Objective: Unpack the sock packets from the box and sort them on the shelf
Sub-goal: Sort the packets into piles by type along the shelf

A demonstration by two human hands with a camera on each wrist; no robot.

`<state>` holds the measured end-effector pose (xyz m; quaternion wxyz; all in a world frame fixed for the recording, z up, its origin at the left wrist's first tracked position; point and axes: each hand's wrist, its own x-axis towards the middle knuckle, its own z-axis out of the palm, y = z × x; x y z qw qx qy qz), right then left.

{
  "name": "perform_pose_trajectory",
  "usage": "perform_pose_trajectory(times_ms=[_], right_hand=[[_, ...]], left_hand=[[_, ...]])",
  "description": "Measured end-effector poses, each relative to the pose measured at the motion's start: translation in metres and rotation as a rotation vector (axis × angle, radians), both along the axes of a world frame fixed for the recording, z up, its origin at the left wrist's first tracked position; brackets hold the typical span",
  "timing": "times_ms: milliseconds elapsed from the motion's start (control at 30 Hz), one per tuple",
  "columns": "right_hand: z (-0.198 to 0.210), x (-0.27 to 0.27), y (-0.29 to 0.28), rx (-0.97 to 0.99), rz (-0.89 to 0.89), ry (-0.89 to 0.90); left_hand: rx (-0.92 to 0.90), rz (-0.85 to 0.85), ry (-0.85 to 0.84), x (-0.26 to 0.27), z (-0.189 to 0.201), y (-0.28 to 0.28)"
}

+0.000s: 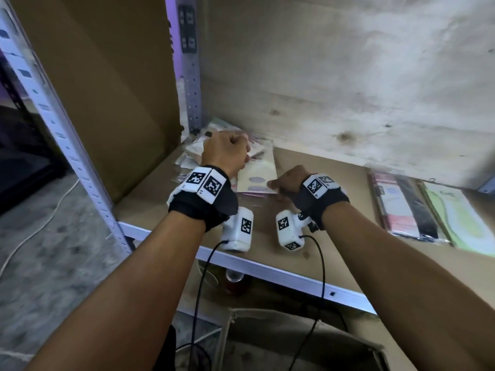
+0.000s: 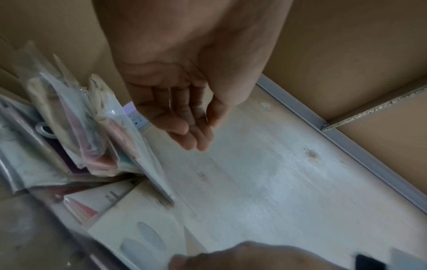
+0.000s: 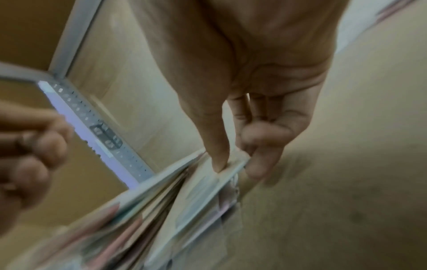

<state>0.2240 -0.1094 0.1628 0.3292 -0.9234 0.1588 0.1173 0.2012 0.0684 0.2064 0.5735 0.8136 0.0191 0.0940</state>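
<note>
A loose pile of clear-wrapped sock packets [image 1: 197, 153] lies in the back left corner of the shelf [image 1: 334, 236]. My left hand [image 1: 227, 151] hovers over that pile; in the left wrist view its fingers [image 2: 184, 118] are loosely bent and hold nothing, with the packets [image 2: 76, 127] beside them. My right hand [image 1: 281, 184] pinches the near corner of a pale packet with purple ovals [image 1: 257, 178]. In the right wrist view the thumb and fingers [image 3: 219, 160] clamp the edge of several stacked packets [image 3: 201, 191].
More sock packets [image 1: 409, 210] lie flat at the shelf's right, one pale green [image 1: 460, 220]. A cardboard panel [image 1: 107, 89] closes the left side, a perforated metal post [image 1: 191, 76] stands in the corner, and a wooden back wall [image 1: 348, 76] is behind. An open box [image 1: 281, 344] sits below the shelf.
</note>
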Motion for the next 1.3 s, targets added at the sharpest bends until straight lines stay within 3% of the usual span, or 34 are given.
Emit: perform_pose_trajectory(times_ms=[167,333,500,600,733,867,1100,1233,1300], right_hand=[[0.014,-0.05,-0.029,0.259,-0.004,-0.002],[0.025,-0.092,-0.065,0.622,-0.095,-0.148],[0.032,-0.12,-0.102,0.933,-0.169,-0.244],[0.034,-0.134,-0.114,1.094,-0.184,-0.248],[0.036,-0.145,-0.127,1.282,-0.218,-0.287],[0.042,-0.148,-0.144,1.272,-0.208,-0.32],[0.034,-0.15,-0.16,1.211,-0.235,-0.302],[0.031,-0.152,-0.167,1.134,-0.168,-0.391],[0.031,-0.154,-0.172,1.058,-0.13,-0.436]], left_hand=[[0.146,-0.156,0.071,-0.011,-0.003,-0.014],[0.357,-0.296,0.104,-0.014,-0.007,-0.029],[0.789,-0.477,0.045,-0.019,-0.014,-0.051],[0.784,-0.535,0.017,-0.023,-0.02,-0.069],[0.677,-0.526,-0.214,-0.026,-0.02,-0.085],[0.588,-0.473,-0.392,-0.024,-0.014,-0.091],[0.496,-0.383,-0.557,-0.029,-0.01,-0.1],[0.452,-0.469,-0.482,-0.03,-0.011,-0.102],[0.521,-0.522,-0.435,-0.03,-0.014,-0.105]])
